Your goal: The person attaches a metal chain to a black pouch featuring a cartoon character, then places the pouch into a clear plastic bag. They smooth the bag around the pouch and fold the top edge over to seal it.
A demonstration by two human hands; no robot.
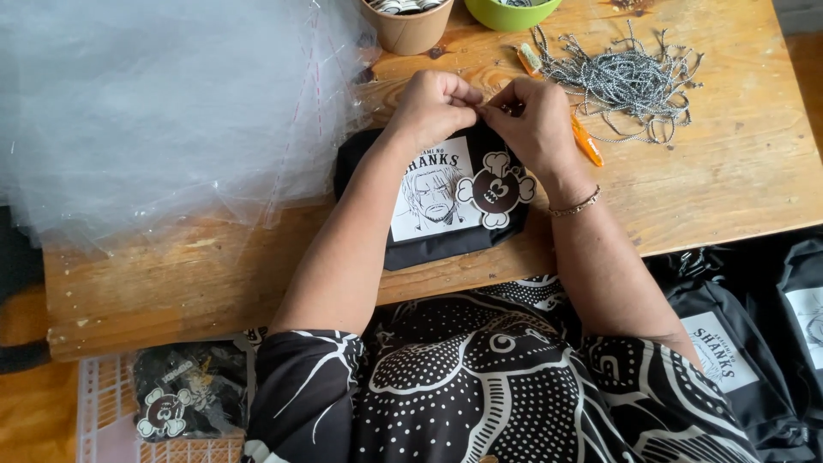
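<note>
A folded black garment (429,240) with a white printed picture lies on the wooden table (729,189) in front of me. A brown and white skull-shaped tag (495,190) rests on its right side. My left hand (433,105) and my right hand (533,120) meet at the garment's top edge, fingertips pinched together on something small that I cannot make out, possibly the tag's string. A thin bracelet circles my right wrist.
A heap of clear plastic bags (163,111) fills the table's left. A tangle of grey strings (630,81), an orange tool (587,141), a brown cup (410,24) and a green bowl (510,12) lie beyond. Bagged black garments (729,343) sit at the right; a crate (184,403) lower left.
</note>
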